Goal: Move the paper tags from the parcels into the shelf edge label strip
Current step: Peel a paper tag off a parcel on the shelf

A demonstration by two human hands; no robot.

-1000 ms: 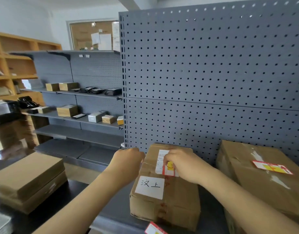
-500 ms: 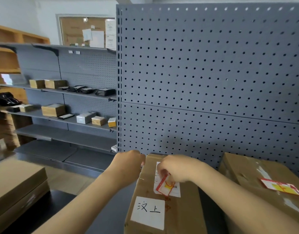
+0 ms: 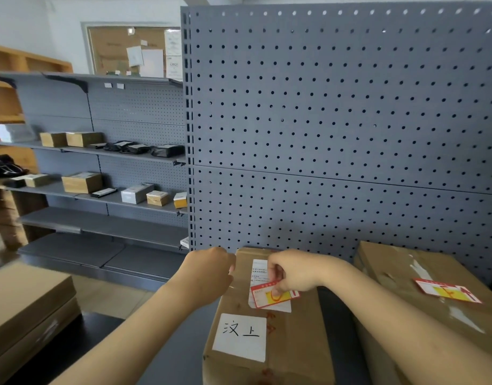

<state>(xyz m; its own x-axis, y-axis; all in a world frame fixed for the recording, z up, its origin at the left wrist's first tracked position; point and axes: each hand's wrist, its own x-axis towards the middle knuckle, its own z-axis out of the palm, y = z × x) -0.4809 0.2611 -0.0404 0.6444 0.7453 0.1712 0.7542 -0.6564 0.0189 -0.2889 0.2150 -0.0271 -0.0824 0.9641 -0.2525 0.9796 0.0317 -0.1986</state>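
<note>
Atop the parcel (image 3: 270,329), right hand (image 3: 296,273) pinching a red tag (image 3: 272,295), left hand (image 3: 208,269) fisted, its fingers hidden.

Even, soft daylight-ish fill, no harsh shadows. Pegboard (image 3: 336,120) evenly lit, slightly cool cast. Wide-angle bowing at frame edges. Left foreground box (image 3: 25,309) soft/blurred. Mild glare on tape of right parcel (image 3: 422,276).

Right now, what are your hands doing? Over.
Right hand pinching red tag on middle parcel. Left hand bracing parcel's left edge. Second tag on right parcel. Nothing blocking.
</note>
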